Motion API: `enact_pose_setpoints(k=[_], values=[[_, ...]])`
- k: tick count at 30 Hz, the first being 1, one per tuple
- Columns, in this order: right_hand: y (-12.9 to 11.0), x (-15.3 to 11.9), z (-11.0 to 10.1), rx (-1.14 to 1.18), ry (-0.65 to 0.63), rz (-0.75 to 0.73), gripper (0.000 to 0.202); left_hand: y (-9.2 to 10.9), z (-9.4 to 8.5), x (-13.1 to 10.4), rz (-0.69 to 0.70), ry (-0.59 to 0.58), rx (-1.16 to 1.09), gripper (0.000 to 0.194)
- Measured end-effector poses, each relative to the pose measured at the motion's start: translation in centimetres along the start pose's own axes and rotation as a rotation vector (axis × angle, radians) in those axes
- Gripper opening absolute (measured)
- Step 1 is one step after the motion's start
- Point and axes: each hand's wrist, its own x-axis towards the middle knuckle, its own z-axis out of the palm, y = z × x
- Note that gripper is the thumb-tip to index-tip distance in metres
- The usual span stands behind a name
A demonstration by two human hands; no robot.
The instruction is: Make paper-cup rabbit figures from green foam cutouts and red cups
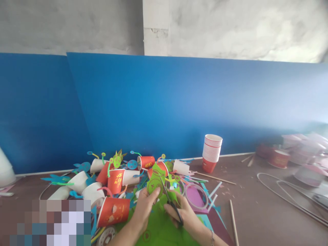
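My left hand (pixel 146 206) pinches a piece of green paper (pixel 154 182) that has a round face drawn on it. My right hand (pixel 185 212) is closed around black-handled scissors (pixel 174 209), whose blades stand open along the right edge of the paper. A strip of green paper hangs beside the blades, close to the right fingers. Under both hands lie larger green sheets (pixel 160 227), one with a drawn circle. Just right of the scissors rests a roll of clear tape (pixel 196 196) on purple paper.
Paper cups with straws and paper faces crowd the left, among them a red cup (pixel 114 212). A cup stack (pixel 212 152) stands near the blue panel (pixel 164 109). A wooden stick (pixel 233 222) and a looped cable (pixel 289 196) lie right. Pink-lidded tubs (pixel 298 150) sit far right.
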Motion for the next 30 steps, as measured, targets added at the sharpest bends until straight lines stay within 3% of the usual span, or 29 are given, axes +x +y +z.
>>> enact_pose_setpoints(k=[19, 30], values=[[0.59, 0.22, -0.22, -0.035, 0.044, -0.007, 0.069, 0.99, 0.25, -0.29, 0.010, -0.045, -0.057, 0.041], [0.91, 0.10, -0.27, -0.033, 0.030, 0.015, 0.073, 0.63, 0.66, -0.60, -0.004, 0.034, -0.076, 0.041]])
